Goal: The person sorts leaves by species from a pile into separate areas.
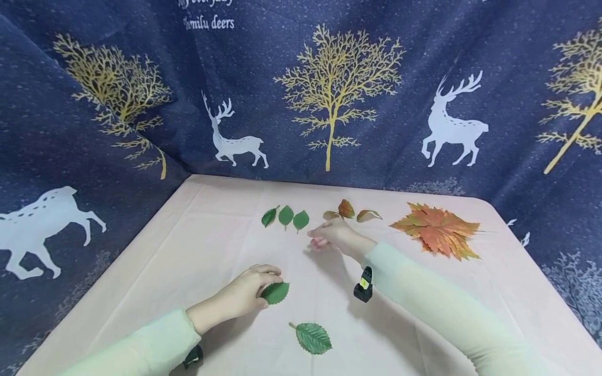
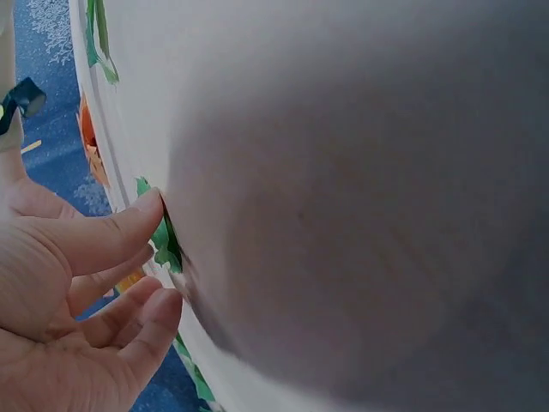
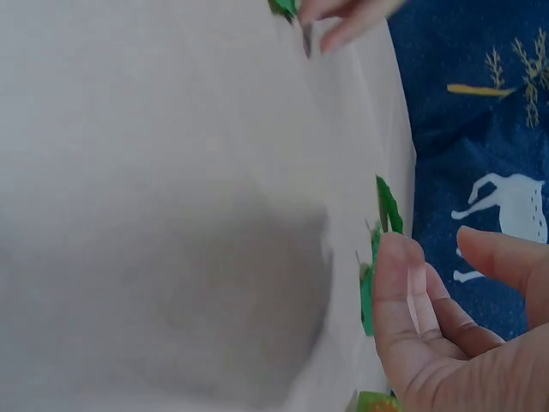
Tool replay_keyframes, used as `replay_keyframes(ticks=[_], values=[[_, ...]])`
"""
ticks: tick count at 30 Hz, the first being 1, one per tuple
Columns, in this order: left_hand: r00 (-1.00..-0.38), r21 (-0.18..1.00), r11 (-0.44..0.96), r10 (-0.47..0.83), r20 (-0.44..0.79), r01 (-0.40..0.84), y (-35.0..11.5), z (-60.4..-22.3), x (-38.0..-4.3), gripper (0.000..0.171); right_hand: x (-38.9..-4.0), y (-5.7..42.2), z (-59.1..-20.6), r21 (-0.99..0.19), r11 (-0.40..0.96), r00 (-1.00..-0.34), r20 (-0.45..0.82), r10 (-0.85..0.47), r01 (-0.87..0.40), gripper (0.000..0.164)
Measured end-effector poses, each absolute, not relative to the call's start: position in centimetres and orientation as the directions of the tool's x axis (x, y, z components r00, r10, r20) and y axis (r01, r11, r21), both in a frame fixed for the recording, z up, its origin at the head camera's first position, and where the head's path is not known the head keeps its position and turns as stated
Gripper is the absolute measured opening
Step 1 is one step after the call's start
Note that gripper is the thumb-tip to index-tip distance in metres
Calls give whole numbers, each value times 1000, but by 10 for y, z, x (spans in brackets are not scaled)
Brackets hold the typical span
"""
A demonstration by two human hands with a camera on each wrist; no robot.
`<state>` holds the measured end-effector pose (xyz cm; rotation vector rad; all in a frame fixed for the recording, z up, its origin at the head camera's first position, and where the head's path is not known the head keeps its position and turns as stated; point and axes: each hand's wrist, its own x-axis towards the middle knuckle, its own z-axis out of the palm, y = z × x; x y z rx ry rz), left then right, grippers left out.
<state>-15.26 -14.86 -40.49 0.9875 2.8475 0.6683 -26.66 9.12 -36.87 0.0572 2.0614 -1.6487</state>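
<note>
In the head view my left hand (image 1: 246, 290) pinches the edge of a green leaf (image 1: 277, 293) low over the table. The left wrist view shows the thumb and a finger at that leaf (image 2: 167, 240), partly covering it. A second toothed green leaf (image 1: 313, 338) lies flat nearer the front. Higher up, my right hand (image 1: 340, 236) hovers just in front of an orange-brown leaf (image 1: 346, 209), holding nothing. Thumb and fingers of the right hand (image 3: 455, 318) stand apart in the right wrist view. To its left are three small green leaves (image 1: 286, 215) in a row.
Two more brownish leaves (image 1: 369, 215) flank the orange-brown one. A pile of orange maple leaves (image 1: 437, 230) lies at the table's right. Pale cloth covers the table (image 1: 155, 261); a dark blue curtain (image 1: 282, 78) with deer and trees hangs behind and at the left.
</note>
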Motion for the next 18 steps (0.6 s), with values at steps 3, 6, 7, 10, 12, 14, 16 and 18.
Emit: replay_keyframes(ticks=[3,6,7,10,12,14,16,18], values=[[-797,422,701,596,97,575,-149,-407,-154,51,-258,94,-369,-909,296,-875,-379,-301,293,24],[-807,456,697,584,89,554,-149,-408,-155,51,-248,97,-370,-909,326,-867,-368,-336,259,24],[-810,471,694,580,83,545,-149,-409,-156,52,-244,99,-371,-908,337,-862,-365,-351,248,25],[-816,515,682,575,61,520,-149,-409,-156,55,-233,104,-375,-907,362,-843,-360,-401,215,27],[-817,545,671,575,46,503,-151,-408,-157,59,-226,107,-379,-910,368,-826,-350,-441,189,28],[-820,575,661,571,31,482,-152,-407,-157,63,-219,110,-382,-914,365,-811,-345,-472,176,29],[-823,597,653,568,20,466,-153,-406,-157,66,-212,113,-384,-920,358,-799,-332,-501,158,28],[-824,609,650,566,11,455,-154,-407,-157,68,-207,115,-386,-921,356,-790,-333,-515,156,27]])
